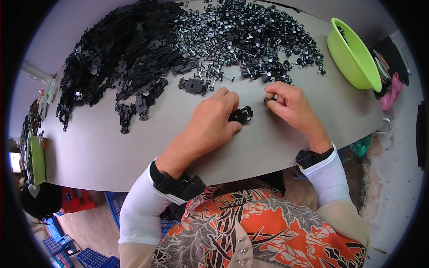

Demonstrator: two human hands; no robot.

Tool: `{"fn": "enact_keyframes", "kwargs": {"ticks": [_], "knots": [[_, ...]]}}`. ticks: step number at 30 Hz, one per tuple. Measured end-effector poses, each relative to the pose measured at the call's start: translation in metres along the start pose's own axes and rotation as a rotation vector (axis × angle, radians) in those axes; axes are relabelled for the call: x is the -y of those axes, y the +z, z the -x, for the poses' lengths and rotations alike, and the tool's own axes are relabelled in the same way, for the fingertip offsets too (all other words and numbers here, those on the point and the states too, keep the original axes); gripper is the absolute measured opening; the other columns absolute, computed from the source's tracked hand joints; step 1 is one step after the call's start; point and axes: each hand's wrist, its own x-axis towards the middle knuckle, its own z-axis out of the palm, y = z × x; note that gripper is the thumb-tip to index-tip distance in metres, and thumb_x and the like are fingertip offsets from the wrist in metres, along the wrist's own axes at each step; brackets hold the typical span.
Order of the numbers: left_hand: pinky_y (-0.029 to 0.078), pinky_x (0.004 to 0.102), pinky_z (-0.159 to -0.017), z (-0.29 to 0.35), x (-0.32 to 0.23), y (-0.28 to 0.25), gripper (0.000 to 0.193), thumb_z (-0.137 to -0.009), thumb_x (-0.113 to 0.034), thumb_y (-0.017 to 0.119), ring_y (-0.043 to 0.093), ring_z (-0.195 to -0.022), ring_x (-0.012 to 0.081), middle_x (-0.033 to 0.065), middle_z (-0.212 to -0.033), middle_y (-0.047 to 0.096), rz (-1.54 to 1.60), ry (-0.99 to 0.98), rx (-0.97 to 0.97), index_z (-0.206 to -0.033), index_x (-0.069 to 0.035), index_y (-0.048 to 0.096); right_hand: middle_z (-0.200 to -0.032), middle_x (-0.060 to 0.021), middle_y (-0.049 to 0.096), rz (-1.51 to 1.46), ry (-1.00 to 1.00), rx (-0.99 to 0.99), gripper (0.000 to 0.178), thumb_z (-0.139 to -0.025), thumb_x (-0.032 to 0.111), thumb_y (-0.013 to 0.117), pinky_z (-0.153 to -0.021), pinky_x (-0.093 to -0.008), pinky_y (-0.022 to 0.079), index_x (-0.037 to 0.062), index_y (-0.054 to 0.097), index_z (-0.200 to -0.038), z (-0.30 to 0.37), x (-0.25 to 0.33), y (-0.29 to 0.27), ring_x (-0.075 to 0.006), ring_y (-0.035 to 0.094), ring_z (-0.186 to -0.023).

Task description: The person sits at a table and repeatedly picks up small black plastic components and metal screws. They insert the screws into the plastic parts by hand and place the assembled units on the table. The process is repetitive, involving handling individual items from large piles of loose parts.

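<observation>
My left hand (213,119) rests on the grey table (111,147) and grips a small black plastic toy chassis (241,115) with a wheel at its right end. Just to the right, my right hand (289,106) pinches a small black wheel-and-axle piece (267,100) between thumb and fingers, a short gap from the chassis. Both wrists wear black straps over white sleeves.
A heap of black chassis parts (120,58) fills the far left of the table. A spread of black wheels on metal axles (250,38) lies at the far middle. A green bowl (353,56) sits far right; another green bowl (36,158) is at the left edge.
</observation>
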Motion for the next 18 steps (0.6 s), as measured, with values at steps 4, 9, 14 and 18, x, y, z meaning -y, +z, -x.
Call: {"fn": "enact_keyframes", "kwargs": {"ticks": [4, 9, 14, 18], "knots": [[0.043, 0.0273, -0.052, -0.005, 0.004, 0.001, 0.030, -0.071, 0.001, 0.070, 0.056, -0.062, 0.0100, 0.0039, -0.072, 0.054, 0.331, -0.232, 0.017, -0.098, -0.002, 0.056, -0.074, -0.0036, 0.060, -0.194, 0.069, 0.097, 0.015, -0.076, -0.001, 0.063, -0.049, -0.0243, 0.039, -0.0013, 0.061, -0.091, 0.001, -0.006, 0.002, -0.0092, 0.046, -0.051], [0.040, 0.0187, -0.045, -0.009, 0.001, -0.005, 0.037, -0.074, 0.002, 0.069, 0.055, -0.059, 0.0052, 0.0012, -0.079, 0.059, 0.731, -0.447, 0.081, -0.107, -0.005, 0.052, -0.074, -0.0036, 0.059, -0.090, 0.012, 0.020, 0.014, -0.077, 0.004, 0.065, -0.052, -0.0250, 0.041, -0.0009, 0.062, -0.089, -0.009, -0.003, 0.004, -0.0093, 0.048, -0.054], [0.039, 0.0180, -0.043, -0.010, 0.009, -0.005, 0.039, -0.074, 0.002, 0.070, 0.055, -0.058, 0.0053, -0.0001, -0.074, 0.060, 0.571, -0.332, -0.086, -0.106, -0.003, 0.050, -0.075, -0.0068, 0.057, -0.001, 0.086, -0.057, 0.017, -0.075, 0.007, 0.067, -0.057, -0.0298, 0.043, -0.0002, 0.061, -0.089, 0.002, 0.006, -0.006, -0.0159, 0.053, -0.061], [0.040, 0.0185, -0.044, -0.011, 0.001, -0.008, 0.040, -0.074, 0.001, 0.070, 0.055, -0.055, 0.0067, 0.0009, -0.072, 0.060, 0.576, -0.380, -0.095, -0.109, -0.001, 0.050, -0.079, -0.0101, 0.053, 0.179, -0.133, 0.138, 0.016, -0.073, 0.004, 0.066, -0.060, -0.0356, 0.044, 0.0000, 0.060, -0.087, 0.011, 0.007, -0.002, -0.0265, 0.055, -0.067]]}}
